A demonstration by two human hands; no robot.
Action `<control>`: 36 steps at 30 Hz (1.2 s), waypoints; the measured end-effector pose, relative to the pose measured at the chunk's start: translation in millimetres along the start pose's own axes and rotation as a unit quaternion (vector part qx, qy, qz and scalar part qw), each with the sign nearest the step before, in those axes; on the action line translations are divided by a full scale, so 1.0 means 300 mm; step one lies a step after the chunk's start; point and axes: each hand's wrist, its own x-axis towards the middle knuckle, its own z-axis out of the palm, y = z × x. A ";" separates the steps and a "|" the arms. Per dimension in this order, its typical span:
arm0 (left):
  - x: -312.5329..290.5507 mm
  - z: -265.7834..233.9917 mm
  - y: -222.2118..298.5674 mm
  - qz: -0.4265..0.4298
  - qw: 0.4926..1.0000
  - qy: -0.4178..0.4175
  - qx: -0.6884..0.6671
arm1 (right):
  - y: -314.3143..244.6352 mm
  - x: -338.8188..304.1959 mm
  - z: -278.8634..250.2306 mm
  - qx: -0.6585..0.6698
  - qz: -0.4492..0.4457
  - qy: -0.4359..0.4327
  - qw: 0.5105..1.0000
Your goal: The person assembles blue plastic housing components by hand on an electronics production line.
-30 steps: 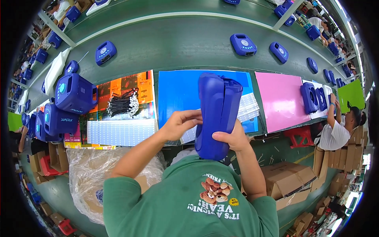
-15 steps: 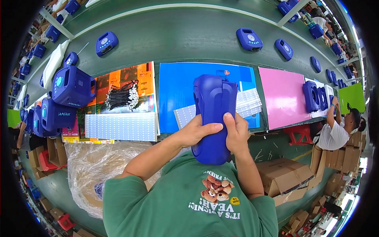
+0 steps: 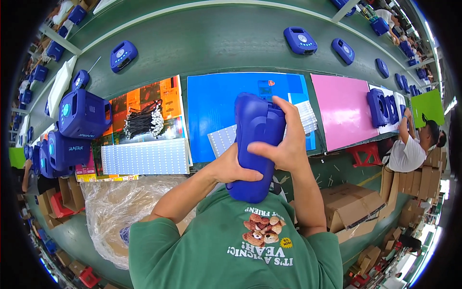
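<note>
A blue plastic speaker-like casing (image 3: 257,123) stands on end in front of my chest, above the blue sheet (image 3: 211,106) on the bench. My left hand (image 3: 232,166) is closed on its lower left side, thumb across the near face. Gripping the right side is my right hand (image 3: 291,142): its thumb presses on the face and its index finger reaches the upper right corner, by a seam. The other fingers of both hands are partly hidden. Behind the casing, white dotted strip panels (image 3: 223,140) lie on the blue sheet.
Left of me are a bundle of black wires with white connectors (image 3: 144,119), a dotted white panel (image 3: 144,156) and stacked blue casings (image 3: 79,115). More blue units (image 3: 300,40) sit on the green conveyor (image 3: 207,43). A pink sheet (image 3: 339,111) lies right; a co-worker (image 3: 411,151) sits beyond.
My right hand has slid up the casing, its index finger now at the upper right corner and its thumb spread across the face. My left hand has shifted slightly down; the casing has turned a little.
</note>
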 end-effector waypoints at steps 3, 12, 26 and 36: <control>0.000 -0.027 0.002 -0.050 0.998 -0.016 0.019 | 0.021 0.040 0.004 0.078 0.101 0.009 0.992; 0.001 -0.029 0.012 -0.043 0.994 -0.013 -0.103 | 0.039 0.009 -0.038 0.155 0.156 0.053 0.974; -0.052 -0.003 -0.002 -0.082 0.994 -0.032 -0.057 | 0.003 -0.043 0.054 0.352 0.162 0.035 0.921; -0.067 -0.013 0.004 -0.082 0.994 -0.062 -0.044 | 0.004 -0.015 0.034 0.335 0.190 -0.028 0.922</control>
